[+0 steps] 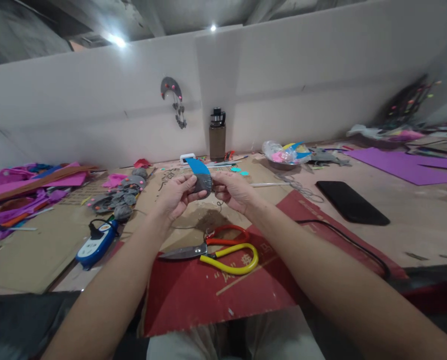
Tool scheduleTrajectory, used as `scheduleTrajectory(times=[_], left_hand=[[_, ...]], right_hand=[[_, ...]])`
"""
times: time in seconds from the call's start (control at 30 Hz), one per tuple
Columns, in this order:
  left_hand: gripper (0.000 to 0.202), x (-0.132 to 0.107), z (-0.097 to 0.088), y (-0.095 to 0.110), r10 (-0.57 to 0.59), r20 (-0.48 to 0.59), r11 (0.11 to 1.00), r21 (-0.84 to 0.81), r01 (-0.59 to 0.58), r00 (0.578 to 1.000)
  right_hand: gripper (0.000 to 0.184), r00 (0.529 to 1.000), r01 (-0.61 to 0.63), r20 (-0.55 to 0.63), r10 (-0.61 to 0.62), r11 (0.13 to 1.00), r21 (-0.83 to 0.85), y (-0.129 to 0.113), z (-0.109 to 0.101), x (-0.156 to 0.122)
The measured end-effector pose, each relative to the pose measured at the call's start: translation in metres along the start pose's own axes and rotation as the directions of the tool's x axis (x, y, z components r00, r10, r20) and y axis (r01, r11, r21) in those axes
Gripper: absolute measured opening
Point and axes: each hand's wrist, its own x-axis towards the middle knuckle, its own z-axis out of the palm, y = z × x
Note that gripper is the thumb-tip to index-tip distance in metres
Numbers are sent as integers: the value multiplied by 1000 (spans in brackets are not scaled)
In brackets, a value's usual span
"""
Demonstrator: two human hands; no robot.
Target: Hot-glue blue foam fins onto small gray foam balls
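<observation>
Above the cardboard, my left hand [180, 194] grips a curved blue piece [198, 167] whose lower part is wrapped in grey yarn [203, 184]. The blue end is bare and points up and to the left. At the right edge of the wrapping, my right hand [231, 191] is closed, with its fingertips pinched at the yarn. A loose grey strand hangs below this hand and runs down to the cardboard. Scissors [208, 250] with one red and one yellow handle lie below my hands, blades pointing left.
Red cardboard [193, 305] lies in front of me. To the left are a blue-and-white power strip [97, 243], grey yarn pieces [120, 197] and coloured scraps [32, 187]. A bottle [217, 137] stands behind; a bowl [283, 161], phone [351, 201] and purple sheet [403, 162] lie rightward.
</observation>
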Motion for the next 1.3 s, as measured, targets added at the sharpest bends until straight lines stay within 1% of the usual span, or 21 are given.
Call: scheduleTrajectory(times=[0.13,0.27,0.4,0.53,0.63,0.7,0.77,0.8,0.83,0.87,0.9,0.93,0.97,1.0,1.03,1.07,1.1,1.13,1.2,1.3], left_hand=[[9,1,-1,0,-3,8,1000,5,3,1000],[7,3,-4,1,-17,2,1000,15,17,1000],[8,6,-6,-2,-20,-18,999,27,20,1000],[13,7,-5,-6,-15,-27,999,41,16,1000],[15,8,-2,-11,32,-78,996,81,-25,996],[18,8,1,-15,122,-148,982,164,-97,981],[20,6,3,-19,244,-200,937,301,-177,949],[21,5,4,-20,303,-211,899,387,-205,929],[20,4,5,-20,370,-210,842,487,-232,905],[18,2,6,-20,449,-190,760,596,-261,873],[17,0,7,-20,533,-144,648,703,-293,834],[15,-3,7,-19,614,-68,510,794,-330,786],[14,-5,8,-19,669,29,367,856,-363,743],[13,-6,9,-20,685,124,252,884,-394,717],[15,-7,10,-20,677,202,174,891,-420,708],[17,-8,11,-21,654,250,141,888,-439,715],[20,-8,12,-23,629,268,143,883,-447,730],[24,-7,12,-24,609,262,166,881,-443,749],[29,-6,13,-27,591,203,231,885,-404,781],[31,-3,12,-29,575,107,320,883,-344,811]], right_hand=[[33,1000,2,-6,-2,1000,23,2,-2,2],[33,1000,22,15,-21,1000,-19,5,4,0],[30,997,53,-47,-56,997,-64,8,9,-4],[28,994,78,-68,-83,994,-75,10,10,-2],[28,988,81,-123,-93,992,-97,12,10,0],[27,977,79,-186,-101,990,-119,14,10,1],[25,964,73,-243,-104,988,-133,15,11,1],[24,958,70,-267,-106,988,-141,15,11,1],[23,952,68,-286,-108,987,-147,15,11,1],[22,947,66,-302,-110,986,-153,15,11,1],[21,942,67,-317,-114,985,-157,15,11,2],[20,936,68,-331,-118,985,-159,14,11,2],[19,932,71,-340,-122,984,-161,14,11,2],[17,930,76,-343,-129,983,-165,14,11,2],[17,930,82,-340,-139,981,-177,15,10,2],[16,930,90,-333,-155,975,-202,15,10,2],[16,929,102,-324,-177,967,-235,16,9,3],[16,928,115,-313,-201,955,-274,18,9,3],[17,923,140,-292,-252,924,-356,20,8,3],[20,913,175,-254,-318,871,-460,23,7,3]])
